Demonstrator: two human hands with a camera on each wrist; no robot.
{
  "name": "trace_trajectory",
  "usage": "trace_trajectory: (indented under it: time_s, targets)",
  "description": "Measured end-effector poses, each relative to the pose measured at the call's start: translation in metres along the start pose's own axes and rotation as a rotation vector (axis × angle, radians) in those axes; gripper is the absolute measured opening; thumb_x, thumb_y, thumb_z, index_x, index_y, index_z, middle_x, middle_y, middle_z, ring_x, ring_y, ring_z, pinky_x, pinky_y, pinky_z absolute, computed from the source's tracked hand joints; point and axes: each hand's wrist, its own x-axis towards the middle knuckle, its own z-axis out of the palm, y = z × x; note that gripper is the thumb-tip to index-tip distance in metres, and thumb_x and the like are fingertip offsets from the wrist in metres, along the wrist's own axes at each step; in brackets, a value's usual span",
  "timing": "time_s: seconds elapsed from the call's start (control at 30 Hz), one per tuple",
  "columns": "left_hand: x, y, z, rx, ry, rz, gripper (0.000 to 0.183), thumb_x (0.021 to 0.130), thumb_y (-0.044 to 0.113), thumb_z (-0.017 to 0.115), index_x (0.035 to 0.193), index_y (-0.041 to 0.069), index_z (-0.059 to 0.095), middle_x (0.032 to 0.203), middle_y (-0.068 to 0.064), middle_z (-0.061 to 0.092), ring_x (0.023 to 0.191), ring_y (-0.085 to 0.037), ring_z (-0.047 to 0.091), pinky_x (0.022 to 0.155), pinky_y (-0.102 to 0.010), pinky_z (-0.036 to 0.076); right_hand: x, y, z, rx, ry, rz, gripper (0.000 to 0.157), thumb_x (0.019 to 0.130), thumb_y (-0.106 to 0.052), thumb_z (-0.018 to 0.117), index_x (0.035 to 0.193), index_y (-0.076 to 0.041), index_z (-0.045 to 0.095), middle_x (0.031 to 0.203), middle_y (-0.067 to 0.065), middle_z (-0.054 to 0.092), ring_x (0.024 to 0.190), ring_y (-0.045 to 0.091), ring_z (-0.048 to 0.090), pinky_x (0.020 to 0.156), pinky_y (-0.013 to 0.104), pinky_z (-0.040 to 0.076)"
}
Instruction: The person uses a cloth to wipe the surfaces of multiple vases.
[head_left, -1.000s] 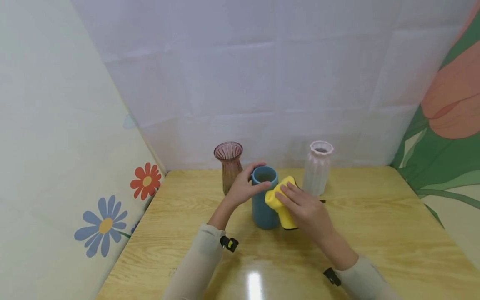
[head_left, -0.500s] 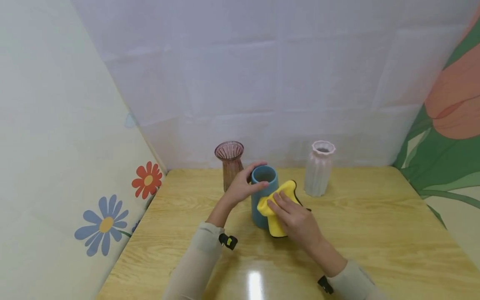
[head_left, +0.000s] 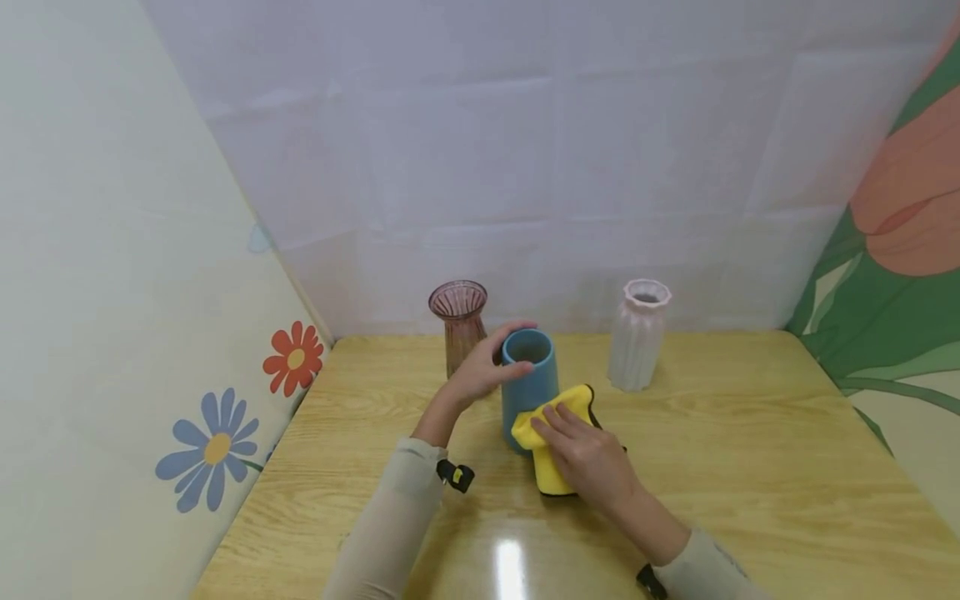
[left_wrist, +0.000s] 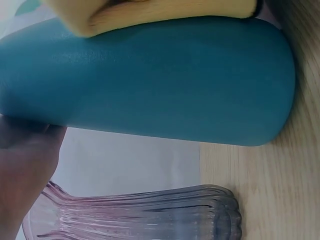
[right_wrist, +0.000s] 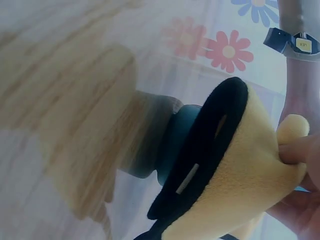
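A tall blue vase [head_left: 531, 390] stands upright on the table. My left hand [head_left: 474, 375] grips it near the rim, thumb on the near side and fingers round the far side. My right hand [head_left: 598, 468] holds a yellow cloth [head_left: 552, 468] with dark edging against the vase's lower right side. In the right wrist view, thumb and fingers pinch the folded cloth [right_wrist: 250, 165]. The left wrist view has the cloth [left_wrist: 170, 11] lying along the blue vase's side [left_wrist: 165, 85]. Behind my left hand is a pinkish ribbed glass vase [head_left: 461, 325], partly hidden by that hand.
A white fluted vase [head_left: 636, 350] stands at the back right of the wooden table [head_left: 735, 433]. White sheeting [head_left: 465, 150] hangs behind the table, and flower-patterned panels flank it on both sides.
My right hand has slid the cloth down and slightly left along the blue vase, from near its top to its lower part. The left hand keeps its grip near the rim.
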Motion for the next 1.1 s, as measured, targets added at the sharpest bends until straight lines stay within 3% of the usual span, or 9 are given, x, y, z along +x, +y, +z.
trace_trajectory:
  time_s: [0.2,0.47,0.7,0.87,1.0,1.1]
  targets:
    - [0.000,-0.002,0.000,-0.027,-0.014,-0.009,0.084,0.084,0.054,0.078,0.151,0.016,0.044,0.139,-0.013,0.056,0.124,-0.026,0.056,0.102,-0.046,0.047,-0.006,-0.004,0.002,-0.013,-0.086,0.030,0.040,0.075,-0.002,0.082,0.114,-0.006,0.076,0.111,0.018,0.074,0.096,0.036,0.074,0.069,0.040,0.061]
    - [0.001,-0.002,0.000,-0.048,-0.044,0.015,0.076,0.089,0.042,0.077,0.151,0.013,0.044,0.142,-0.014,0.054,0.125,-0.026,0.055,0.104,-0.048,0.045,-0.010,-0.007,0.001,-0.022,-0.211,0.042,0.034,0.078,-0.004,0.082,0.111,-0.010,0.077,0.110,0.013,0.076,0.093,0.029,0.075,0.067,0.038,0.061]
    - [0.007,-0.009,0.000,-0.110,-0.086,0.080,0.085,0.086,0.056,0.075,0.151,0.011,0.044,0.145,-0.012,0.053,0.128,-0.023,0.054,0.105,-0.042,0.045,-0.010,-0.003,0.002,0.031,-0.268,0.042,0.031,0.081,-0.007,0.081,0.111,-0.010,0.078,0.109,0.012,0.076,0.094,0.026,0.075,0.071,0.037,0.061]
    - [0.007,-0.011,0.000,-0.114,-0.058,0.094,0.087,0.086,0.059,0.074,0.153,0.014,0.042,0.152,-0.010,0.048,0.132,-0.023,0.051,0.108,-0.042,0.042,-0.008,0.003,-0.005,0.085,-0.223,0.053,0.029,0.082,-0.005,0.078,0.111,-0.009,0.078,0.109,0.011,0.076,0.098,0.023,0.075,0.076,0.037,0.061]
    - [0.001,-0.010,0.006,-0.076,0.048,0.093,0.085,0.089,0.051,0.075,0.154,0.012,0.039,0.156,-0.013,0.042,0.139,-0.024,0.045,0.115,-0.046,0.036,-0.004,0.012,-0.018,0.085,-0.094,0.035,0.032,0.080,-0.003,0.077,0.111,-0.008,0.077,0.109,0.011,0.076,0.096,0.023,0.075,0.075,0.037,0.061]
    - [-0.003,-0.006,0.012,-0.022,0.134,0.086,0.078,0.089,0.040,0.077,0.152,0.010,0.041,0.151,-0.015,0.047,0.137,-0.026,0.047,0.115,-0.050,0.035,0.002,0.018,-0.032,0.071,0.006,0.013,0.024,0.092,-0.009,0.069,0.114,-0.007,0.076,0.112,0.013,0.075,0.096,0.027,0.075,0.073,0.038,0.060]
